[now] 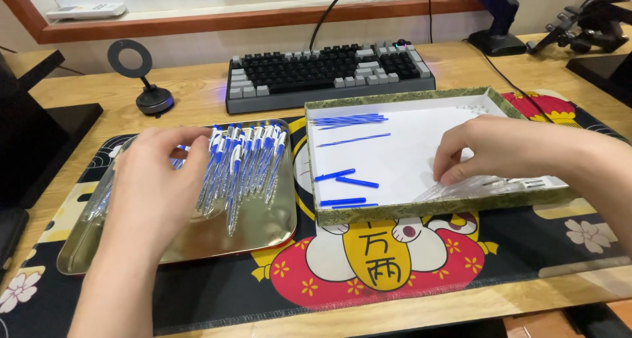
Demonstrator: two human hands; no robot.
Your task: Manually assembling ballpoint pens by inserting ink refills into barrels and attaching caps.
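Left hand (158, 180) lies at the left of the frame over a shallow metal tray (263, 236), fingers curled and spread loosely, fingertips touching the near end of a row of blue-and-white pens (247, 157). Whether any pen is actually pinched between the fingers cannot be told, since the back of the hand hides them. The pens lie side by side across the upper half of the tray, caps toward the top of the frame, slanting slightly. The tray sits on a dark printed desk mat (368, 272) with a red, white and yellow cartoon figure, and the mat covers the middle of the wooden bench (197, 91).

Behind the tray, toward the upper left, a small black stand with a ring on top (141, 81) rests on the bench. A black and grey keyboard (329, 71) sits at the upper centre.

Right of the tray, just beside it, is a shallow box with a green patterned rim (408, 211) and a white floor. In it lie thin blue refills (349, 119) in a bundle at its upper left, one lying alone below them, and a few short blue caps (345, 179) near the lower left.

Right hand (500, 147) reaches into the box's right part, fingers bent downward and pressing on a heap of clear plastic barrels (480, 188) against the near wall.
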